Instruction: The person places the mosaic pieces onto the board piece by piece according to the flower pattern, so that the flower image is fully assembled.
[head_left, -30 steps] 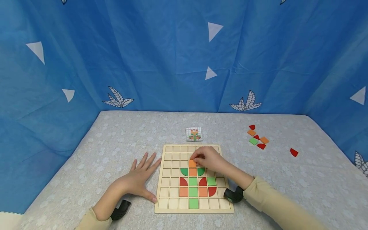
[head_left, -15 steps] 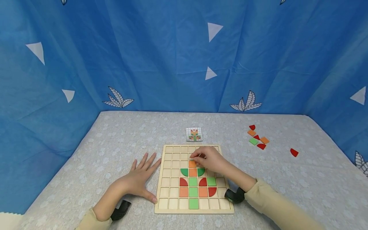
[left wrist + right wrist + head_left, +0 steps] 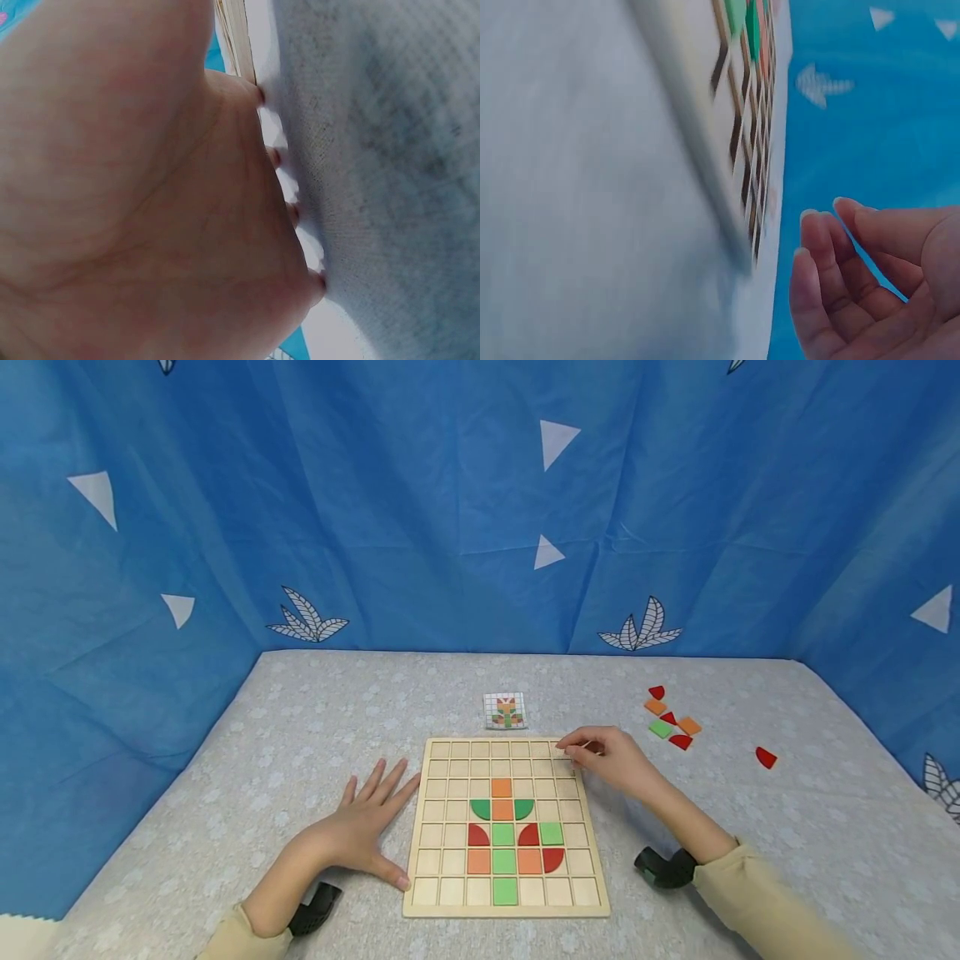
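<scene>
A light wooden grid board (image 3: 453,890) lies on the table in the head view. Down its middle column run orange squares, the upper one an orange tile (image 3: 501,787), and green squares below. Dark green quarter tiles, red quarter tiles (image 3: 552,860) and more squares flank that column. My left hand (image 3: 351,837) lies spread on the cloth, its thumb and index fingertip at the board's left edge. Over the board's far right corner hovers my right hand (image 3: 617,763). The right wrist view shows its fingers (image 3: 817,240) loosely bent, with nothing between them and the thumb.
Behind the board lies a small pattern card (image 3: 506,711). At the back right several loose tiles sit in a cluster, including a green square (image 3: 661,728) and an orange square (image 3: 689,727). A red quarter tile (image 3: 766,757) lies farther right. Blue curtain (image 3: 450,510) surrounds the table.
My right hand has let go of the upper orange tile, which stays in its cell, and has moved right to the board's far corner. The left hand has stayed put.
</scene>
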A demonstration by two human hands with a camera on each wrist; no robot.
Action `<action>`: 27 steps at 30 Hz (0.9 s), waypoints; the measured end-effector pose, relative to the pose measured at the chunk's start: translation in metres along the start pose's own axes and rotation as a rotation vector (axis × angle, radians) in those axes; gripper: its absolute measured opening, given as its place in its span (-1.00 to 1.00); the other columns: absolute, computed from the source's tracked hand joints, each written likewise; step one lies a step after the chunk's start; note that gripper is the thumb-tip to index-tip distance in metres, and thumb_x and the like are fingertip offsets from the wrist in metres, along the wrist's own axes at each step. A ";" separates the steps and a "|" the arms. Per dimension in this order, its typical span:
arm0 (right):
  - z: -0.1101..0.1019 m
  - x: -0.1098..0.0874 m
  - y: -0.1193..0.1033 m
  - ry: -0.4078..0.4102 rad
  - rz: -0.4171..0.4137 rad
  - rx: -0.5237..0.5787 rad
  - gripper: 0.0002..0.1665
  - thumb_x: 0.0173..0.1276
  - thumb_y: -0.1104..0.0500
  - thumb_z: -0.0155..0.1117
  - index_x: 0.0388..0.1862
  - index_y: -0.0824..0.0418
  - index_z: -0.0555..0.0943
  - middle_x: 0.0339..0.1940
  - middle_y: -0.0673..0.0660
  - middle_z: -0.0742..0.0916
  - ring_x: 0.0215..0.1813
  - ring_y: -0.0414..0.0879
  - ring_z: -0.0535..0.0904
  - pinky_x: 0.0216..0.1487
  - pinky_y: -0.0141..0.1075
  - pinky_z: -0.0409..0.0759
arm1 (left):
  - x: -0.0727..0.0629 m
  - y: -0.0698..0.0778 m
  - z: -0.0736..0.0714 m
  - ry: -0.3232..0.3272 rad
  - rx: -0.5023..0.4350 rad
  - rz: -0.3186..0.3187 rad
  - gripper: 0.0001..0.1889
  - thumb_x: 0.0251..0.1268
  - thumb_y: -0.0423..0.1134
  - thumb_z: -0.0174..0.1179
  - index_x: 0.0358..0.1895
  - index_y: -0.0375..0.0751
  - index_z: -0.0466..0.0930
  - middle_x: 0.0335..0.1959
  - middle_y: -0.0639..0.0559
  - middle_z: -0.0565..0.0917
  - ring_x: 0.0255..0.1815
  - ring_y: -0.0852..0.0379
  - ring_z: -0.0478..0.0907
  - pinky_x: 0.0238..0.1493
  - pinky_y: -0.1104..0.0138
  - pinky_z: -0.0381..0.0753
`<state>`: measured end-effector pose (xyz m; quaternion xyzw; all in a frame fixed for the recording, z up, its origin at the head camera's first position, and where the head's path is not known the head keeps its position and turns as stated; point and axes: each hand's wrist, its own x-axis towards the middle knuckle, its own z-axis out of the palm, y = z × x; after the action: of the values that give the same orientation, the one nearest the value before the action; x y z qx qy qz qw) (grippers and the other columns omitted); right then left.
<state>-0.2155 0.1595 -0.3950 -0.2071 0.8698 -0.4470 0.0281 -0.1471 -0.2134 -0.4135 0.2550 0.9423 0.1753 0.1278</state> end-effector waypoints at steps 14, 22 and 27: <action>-0.086 0.002 0.133 0.456 0.328 -0.114 -0.44 0.42 -0.17 -0.01 0.20 0.16 0.50 0.14 0.20 0.54 0.12 0.12 0.40 -0.06 -0.02 0.51 | 0.001 -0.001 0.002 -0.015 0.005 -0.003 0.39 -0.50 0.49 0.31 0.49 -0.18 -0.09 0.48 -0.25 -0.25 0.42 -0.30 -0.44 0.18 -0.32 -0.42; -0.094 -0.016 0.102 0.386 0.493 -0.128 -0.39 0.47 0.10 -0.02 0.39 0.39 0.21 0.36 0.45 0.25 0.37 0.36 0.04 0.22 0.25 0.09 | 0.001 -0.001 0.002 -0.019 0.006 -0.003 0.39 -0.50 0.48 0.32 0.49 -0.18 -0.09 0.48 -0.24 -0.24 0.42 -0.29 -0.44 0.19 -0.31 -0.42; -0.092 -0.019 0.103 0.377 0.432 -0.174 -0.42 0.47 0.14 -0.02 0.33 0.47 0.25 0.31 0.49 0.30 0.33 0.38 0.12 0.21 0.23 0.13 | 0.001 -0.001 0.001 -0.014 0.007 -0.007 0.39 -0.51 0.48 0.32 0.49 -0.17 -0.09 0.48 -0.25 -0.24 0.42 -0.29 -0.44 0.18 -0.32 -0.42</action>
<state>-0.2538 0.2903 -0.4237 0.0677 0.9186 -0.3850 -0.0575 -0.1476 -0.2132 -0.4151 0.2535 0.9429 0.1696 0.1338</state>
